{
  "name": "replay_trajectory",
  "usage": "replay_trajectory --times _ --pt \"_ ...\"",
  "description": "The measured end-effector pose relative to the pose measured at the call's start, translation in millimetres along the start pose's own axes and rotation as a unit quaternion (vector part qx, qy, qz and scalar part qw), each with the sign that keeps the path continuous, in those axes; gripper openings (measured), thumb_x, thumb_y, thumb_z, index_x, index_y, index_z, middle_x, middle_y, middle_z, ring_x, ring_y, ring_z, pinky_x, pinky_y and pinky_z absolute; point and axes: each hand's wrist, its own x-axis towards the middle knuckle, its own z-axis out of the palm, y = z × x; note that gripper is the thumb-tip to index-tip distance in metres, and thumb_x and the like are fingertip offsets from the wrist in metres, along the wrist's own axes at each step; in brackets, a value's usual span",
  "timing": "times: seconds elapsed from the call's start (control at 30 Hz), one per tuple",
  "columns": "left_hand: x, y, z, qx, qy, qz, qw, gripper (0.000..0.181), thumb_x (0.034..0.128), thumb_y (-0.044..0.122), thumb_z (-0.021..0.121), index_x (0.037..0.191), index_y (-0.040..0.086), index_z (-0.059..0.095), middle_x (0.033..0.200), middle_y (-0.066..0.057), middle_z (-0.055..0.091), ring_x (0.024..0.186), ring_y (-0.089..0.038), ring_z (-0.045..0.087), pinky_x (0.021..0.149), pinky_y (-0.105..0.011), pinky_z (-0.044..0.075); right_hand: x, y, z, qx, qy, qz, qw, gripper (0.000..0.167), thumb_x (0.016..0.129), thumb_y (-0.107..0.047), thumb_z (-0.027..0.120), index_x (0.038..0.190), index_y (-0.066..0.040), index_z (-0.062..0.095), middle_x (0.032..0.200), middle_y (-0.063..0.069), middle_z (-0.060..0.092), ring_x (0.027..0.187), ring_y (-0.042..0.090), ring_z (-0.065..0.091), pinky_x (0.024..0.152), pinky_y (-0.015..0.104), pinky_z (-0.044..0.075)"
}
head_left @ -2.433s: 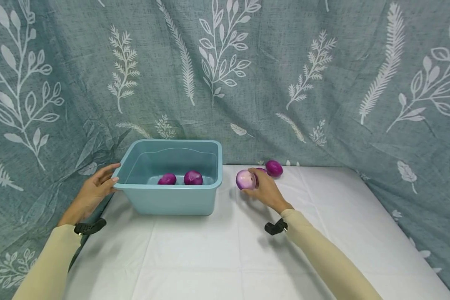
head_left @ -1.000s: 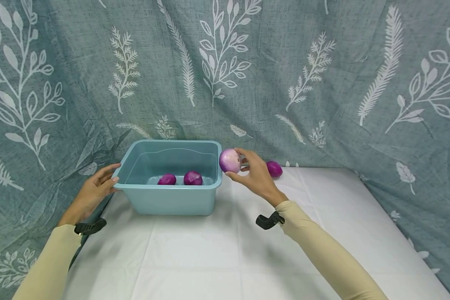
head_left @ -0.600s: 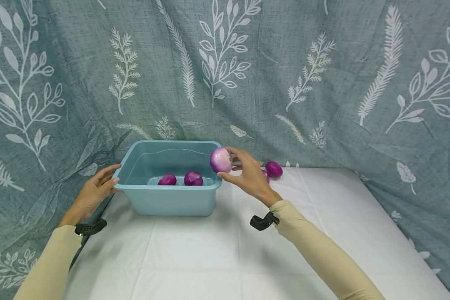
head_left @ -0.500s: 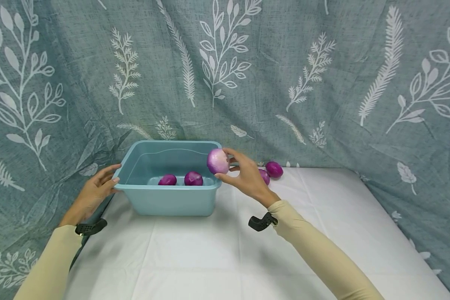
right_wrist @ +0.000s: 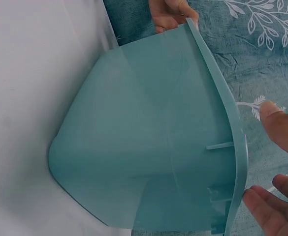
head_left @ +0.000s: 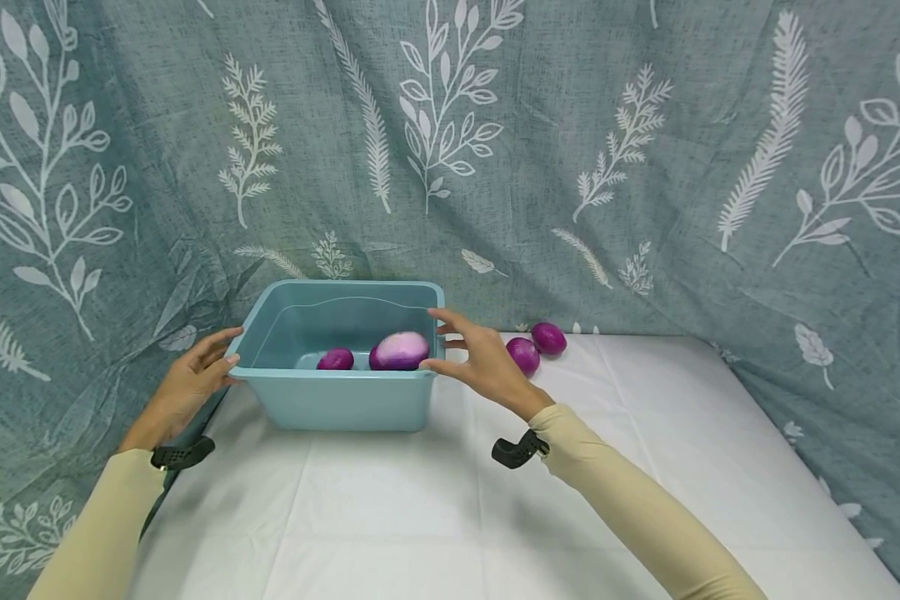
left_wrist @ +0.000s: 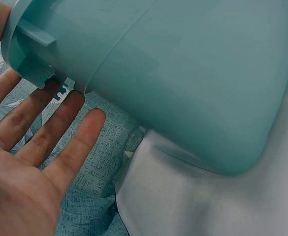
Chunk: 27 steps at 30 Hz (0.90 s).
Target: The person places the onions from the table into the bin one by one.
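Note:
My left hand (head_left: 186, 385) holds the left rim of a light blue plastic tub (head_left: 330, 402), its thumb at the rim and its fingers spread under it in the left wrist view. Over the tub's right rim, my right hand (head_left: 480, 362) has thumb and fingers parted, holding nothing. Inside the tub, a pale-sided red onion (head_left: 405, 348) lies just left of those fingers and partly hides a darker red onion (head_left: 373, 358). Another red onion (head_left: 336, 359) lies further left in the tub, its lower part hidden by the front wall.
Right of the tub, a red onion (head_left: 522, 356) sits on the white cloth (head_left: 390, 508), beside another red onion (head_left: 548, 338) near the back edge. A patterned grey-green curtain (head_left: 525, 167) hangs behind and at both sides.
My right hand has carried the pale-sided red onion leftward from the cloth and over the rim, and has let go of it in the tub. My left hand stays at the rim.

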Motion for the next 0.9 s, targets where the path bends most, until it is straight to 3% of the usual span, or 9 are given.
replay_trajectory --times 0.27,0.53,0.8,0.9 --pt "0.7 -1.1 0.2 -0.008 0.002 0.005 1.0000 0.063 0.1074 0.033 0.058 0.164 0.026 0.031 0.168 -0.018 0.022 0.129 -0.003 0.044 0.092 -0.023 0.058 -7.4 18.5 -8.7 -0.012 0.023 0.004 0.9997 0.061 0.093 -0.028 0.080 0.146 -0.010 0.056 0.138 0.010 0.062 0.115 0.028 0.067 0.095 0.034 0.060" --pt "0.5 -2.6 -1.5 -0.001 0.003 0.001 1.0000 0.063 0.1073 0.034 0.058 0.164 0.027 0.030 0.168 -0.020 0.021 0.128 -0.002 0.045 0.092 -0.024 0.058 -21.9 62.5 -27.8 -0.088 0.039 0.076 0.9925 0.059 0.094 -0.035 0.079 0.145 -0.014 0.058 0.139 0.008 0.060 0.114 0.025 0.062 0.091 0.044 0.060" --pt "-0.2 -1.4 -1.4 -0.010 -0.002 0.002 0.9999 0.063 0.1074 0.033 0.058 0.164 0.027 0.030 0.169 -0.019 0.019 0.133 -0.004 0.042 0.094 -0.024 0.057 -38.8 112.0 -45.5 -0.145 0.050 0.137 0.9787 0.062 0.091 -0.032 0.083 0.144 -0.011 0.059 0.140 0.014 0.060 0.132 0.034 0.051 0.109 0.056 0.047" --pt "0.0 -0.4 -0.8 -0.013 -0.002 0.005 0.9999 0.063 0.1073 0.032 0.058 0.164 0.026 0.031 0.169 -0.017 0.020 0.132 -0.003 0.042 0.094 -0.023 0.057 -45.9 126.7 -49.9 -0.152 0.054 0.159 0.9740 0.063 0.089 -0.028 0.085 0.143 -0.008 0.059 0.138 0.017 0.059 0.127 0.037 0.052 0.108 0.056 0.046"
